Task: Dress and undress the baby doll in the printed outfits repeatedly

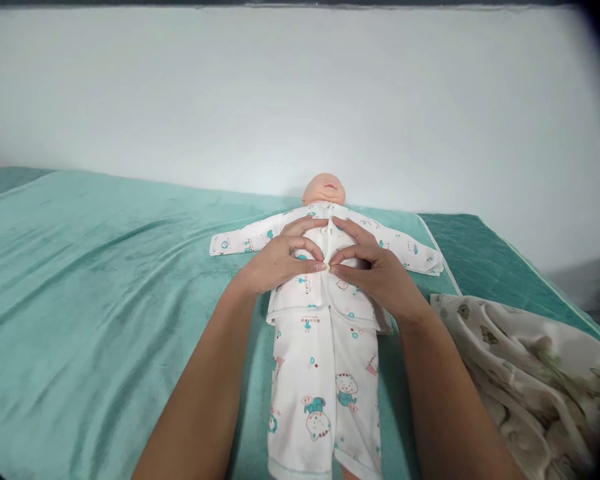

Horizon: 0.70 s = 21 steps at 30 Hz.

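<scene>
A baby doll point(325, 190) lies on its back, head toward the wall, in a white long-sleeved baby shirt point(305, 303) and matching trousers point(305, 360) printed with small cartoon animals. Both sleeves are spread out to the sides. On the shirt's front, my left hand point(290, 257) pinches the left edge of the front opening between thumb and fingers. My right hand point(367, 263) pinches the opposite edge at the same height, the thumbs nearly meeting over the middle. A small button shows higher up, near the chest. Whatever lies between my fingertips is mostly hidden.
A light green sheet point(105, 287) with loose folds covers the bed under the doll. To the right, a crumpled white printed cloth point(525, 373) lies beside my right forearm, near a darker green quilted mat point(475, 250). A white wall point(205, 100) rises behind the doll's head.
</scene>
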Motion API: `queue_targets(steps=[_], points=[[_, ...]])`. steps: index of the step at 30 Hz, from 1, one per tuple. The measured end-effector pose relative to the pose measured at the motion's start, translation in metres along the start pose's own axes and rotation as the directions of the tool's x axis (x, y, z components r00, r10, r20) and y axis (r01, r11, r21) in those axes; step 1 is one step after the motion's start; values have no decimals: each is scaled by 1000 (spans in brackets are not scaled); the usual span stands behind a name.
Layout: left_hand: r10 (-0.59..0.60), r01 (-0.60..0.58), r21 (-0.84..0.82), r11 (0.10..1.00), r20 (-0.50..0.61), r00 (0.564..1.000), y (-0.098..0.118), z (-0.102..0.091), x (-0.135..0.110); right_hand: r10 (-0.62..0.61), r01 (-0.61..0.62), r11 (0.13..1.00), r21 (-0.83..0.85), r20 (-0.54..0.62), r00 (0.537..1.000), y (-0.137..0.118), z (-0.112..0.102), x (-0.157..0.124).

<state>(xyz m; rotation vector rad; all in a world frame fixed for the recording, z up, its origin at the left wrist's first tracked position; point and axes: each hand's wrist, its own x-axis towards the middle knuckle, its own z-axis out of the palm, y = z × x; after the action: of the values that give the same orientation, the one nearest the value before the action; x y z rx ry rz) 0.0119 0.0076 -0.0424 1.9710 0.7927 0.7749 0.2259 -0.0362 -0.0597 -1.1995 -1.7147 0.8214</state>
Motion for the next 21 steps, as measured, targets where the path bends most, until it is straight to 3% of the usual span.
queue_targets(steps=[14, 21], points=[[44, -44, 0, 999, -19, 999, -5, 4, 3, -60, 60, 998, 8, -22, 998, 6, 4, 3], [21, -22, -23, 999, -51, 998, -3, 2, 0, -20, 25, 998, 55, -80, 997, 5, 4, 1]])
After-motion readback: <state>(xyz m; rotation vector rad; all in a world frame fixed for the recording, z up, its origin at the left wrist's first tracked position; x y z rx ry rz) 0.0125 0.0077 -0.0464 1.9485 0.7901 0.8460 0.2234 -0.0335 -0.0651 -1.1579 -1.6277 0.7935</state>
